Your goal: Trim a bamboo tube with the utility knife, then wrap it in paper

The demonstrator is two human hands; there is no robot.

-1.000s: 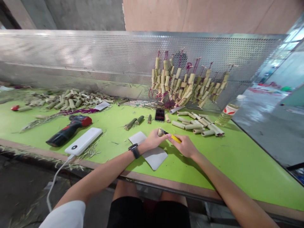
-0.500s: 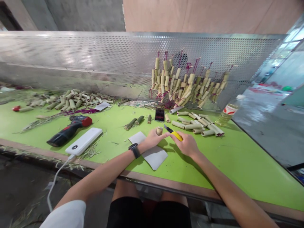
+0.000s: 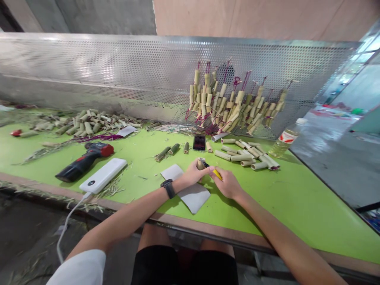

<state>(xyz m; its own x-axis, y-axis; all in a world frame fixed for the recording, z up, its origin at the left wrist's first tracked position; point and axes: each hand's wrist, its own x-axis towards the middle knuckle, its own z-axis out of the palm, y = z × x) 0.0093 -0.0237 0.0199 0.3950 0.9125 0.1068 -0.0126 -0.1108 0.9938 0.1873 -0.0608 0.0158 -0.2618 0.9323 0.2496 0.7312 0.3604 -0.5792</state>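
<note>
My left hand (image 3: 192, 174), a dark watch on its wrist, is closed around a short bamboo piece (image 3: 200, 162) whose cut end faces up. My right hand (image 3: 228, 183) grips a yellow utility knife (image 3: 218, 174), its dark blade end against the top of the bamboo. The thumb of the left hand reaches toward the knife. Beneath the left hand and wrist lies a white paper sheet (image 3: 194, 200) on the green table (image 3: 261, 202). Just beyond the hands are a dark-screened phone (image 3: 199, 143) and several loose bamboo pieces (image 3: 174, 149).
To the left lie a cordless drill (image 3: 86, 160) and a white power bank (image 3: 103, 175) with a cable. A bamboo heap (image 3: 86, 122) is farther back. Strung bamboo pieces (image 3: 237, 99) hang on the perforated metal panel (image 3: 133, 75). An oil-coloured bottle (image 3: 287, 137) stands at the right edge.
My right hand has moved slightly left, bringing the knife blade from beside the bamboo piece onto its top end. The left hand stays in nearly the same place.
</note>
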